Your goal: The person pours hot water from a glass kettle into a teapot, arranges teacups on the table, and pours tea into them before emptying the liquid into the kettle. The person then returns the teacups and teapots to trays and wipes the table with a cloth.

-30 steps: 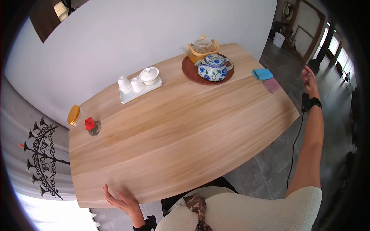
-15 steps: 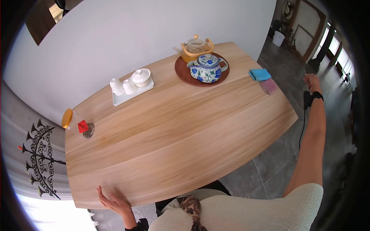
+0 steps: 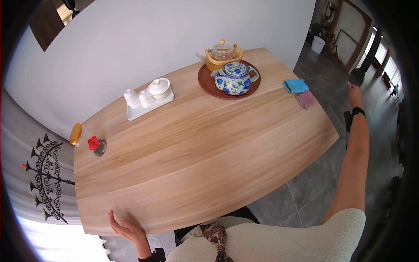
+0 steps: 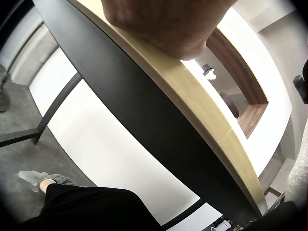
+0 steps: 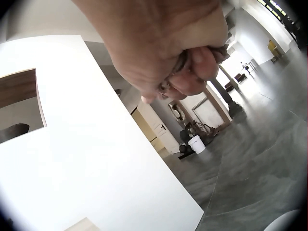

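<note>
My right hand [image 3: 354,94] is stretched out past the table's right end, over the floor. In the right wrist view its fingers [image 5: 190,82] are curled around a small dark brown object [image 5: 221,53]; bits of it show between fingers and palm, and I cannot tell its kind. My left hand [image 3: 126,228] lies at the near left edge of the table, fingers loosely extended and holding nothing. Nearest the right hand are a folded blue cloth [image 3: 295,86] and a pink cloth [image 3: 305,100] at the table's right edge.
A round brown tray [image 3: 207,86] carries a blue-and-white teapot [image 3: 235,81] and a glass teapot [image 3: 222,54]. White cups [image 3: 146,99] and a lidded bowl [image 3: 159,88] stand on a white tray [image 3: 152,110]. A yellow-lidded jar [image 3: 76,134] and a red-topped jar [image 3: 100,148] sit at left.
My right hand has turned over, so its fingers and what they hold are less visible in the head view, and reaches out straighter. The view shifted slightly; the left hand stays by the edge.
</note>
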A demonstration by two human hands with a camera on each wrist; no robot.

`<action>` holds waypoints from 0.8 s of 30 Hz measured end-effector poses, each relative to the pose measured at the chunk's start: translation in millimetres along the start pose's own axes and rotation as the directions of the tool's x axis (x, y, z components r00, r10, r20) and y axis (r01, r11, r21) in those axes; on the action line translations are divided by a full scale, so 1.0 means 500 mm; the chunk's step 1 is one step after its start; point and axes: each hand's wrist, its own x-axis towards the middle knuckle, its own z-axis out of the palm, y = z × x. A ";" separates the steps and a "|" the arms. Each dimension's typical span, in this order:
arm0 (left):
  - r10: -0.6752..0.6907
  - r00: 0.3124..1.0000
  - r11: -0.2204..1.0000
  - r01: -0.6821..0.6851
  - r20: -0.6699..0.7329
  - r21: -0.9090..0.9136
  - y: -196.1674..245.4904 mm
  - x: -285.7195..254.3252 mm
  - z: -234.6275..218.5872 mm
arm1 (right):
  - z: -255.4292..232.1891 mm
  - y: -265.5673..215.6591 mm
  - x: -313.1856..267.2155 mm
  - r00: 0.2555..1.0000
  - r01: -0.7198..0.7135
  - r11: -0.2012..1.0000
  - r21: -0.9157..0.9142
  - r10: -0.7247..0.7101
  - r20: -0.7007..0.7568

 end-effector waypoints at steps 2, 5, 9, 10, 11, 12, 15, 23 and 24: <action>0.006 1.000 1.000 -0.006 -0.001 0.009 0.000 0.001 0.000 | -0.006 -0.015 -0.003 0.996 -0.085 0.996 0.040 0.084 0.035; 0.027 0.999 1.000 -0.028 -0.038 0.000 0.003 0.003 0.001 | 0.009 -0.008 0.011 0.995 -0.100 0.995 0.014 0.100 0.020; 0.011 1.000 1.000 -0.010 -0.022 0.012 -0.002 -0.002 0.001 | 0.008 -0.012 0.019 0.994 -0.113 0.994 -0.008 0.113 0.004; 0.002 1.000 1.000 -0.002 -0.005 0.020 -0.003 -0.001 0.001 | 0.006 -0.014 0.023 0.992 -0.125 0.992 -0.013 0.126 0.024; 0.005 1.000 1.000 -0.005 -0.004 0.017 -0.003 -0.001 0.002 | 0.004 -0.013 0.024 0.989 -0.140 0.990 -0.019 0.141 0.043; 0.011 1.000 1.000 -0.011 -0.004 0.010 -0.004 0.000 0.002 | -0.002 -0.017 0.018 0.989 -0.143 0.990 -0.020 0.144 0.043; 0.018 1.000 1.000 -0.018 -0.008 -0.004 0.000 0.001 0.004 | -0.014 -0.028 0.009 0.990 -0.133 0.991 -0.010 0.133 0.039; -0.011 1.000 1.000 0.011 -0.016 0.009 -0.001 -0.003 0.000 | -0.018 -0.033 0.022 0.988 -0.151 0.986 -0.064 0.154 0.035; -0.007 1.000 1.000 0.007 -0.018 0.002 0.000 -0.002 -0.001 | -0.015 -0.029 0.024 0.988 -0.149 0.987 -0.065 0.152 0.036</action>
